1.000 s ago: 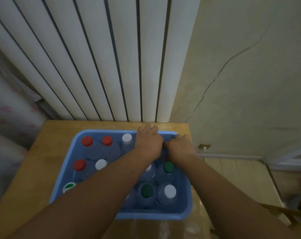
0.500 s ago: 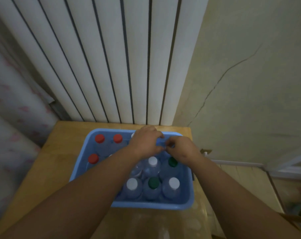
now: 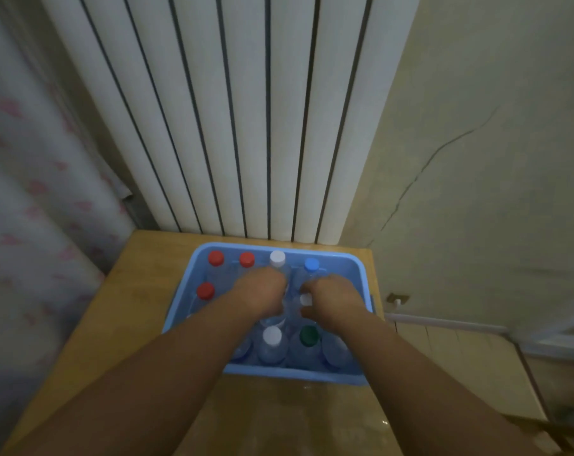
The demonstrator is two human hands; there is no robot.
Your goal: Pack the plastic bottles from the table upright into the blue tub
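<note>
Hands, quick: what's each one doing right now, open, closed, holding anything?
Left hand: curled, down among the bottles in the blue tub; grip cannot be told.
Right hand: curled beside a white-capped bottle; grip cannot be told.

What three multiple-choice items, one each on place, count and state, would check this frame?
1. Where is the blue cap?
A. far right corner of the tub
B. near left corner
C. on the table

2. How many red caps show?
A. one
B. three
C. five

3. How do the bottles stand?
A. lying flat
B. upside down
C. upright, caps up

Answers: 1 A, it sits in the far row beyond the right hand. 2 B, two in the far row, one nearer. 3 C, every visible cap faces up beside the left hand.
</note>
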